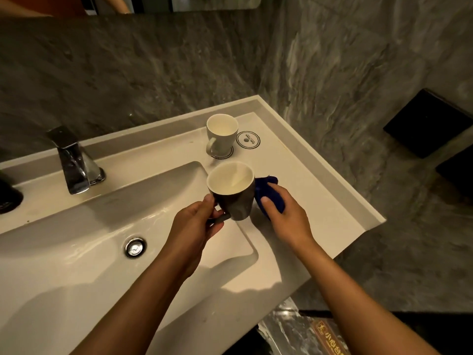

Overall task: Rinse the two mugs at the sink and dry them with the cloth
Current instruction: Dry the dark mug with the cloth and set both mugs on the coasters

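Observation:
My left hand (195,221) grips the handle of a dark grey mug (234,201) with a white inside, held upright over the right edge of the sink basin (76,252). My right hand (284,213) holds a bunched blue cloth (268,190) pressed against the right side of that mug. A white mug (221,135) stands upright on a round coaster at the back right of the counter, its handle toward the sink.
A chrome tap (74,162) stands at the back left of the basin, with the drain plug (135,247) in its middle. A second round coaster (247,140) lies beside the white mug. The counter's raised rim (332,170) runs along the right. A dark object (10,198) sits far left.

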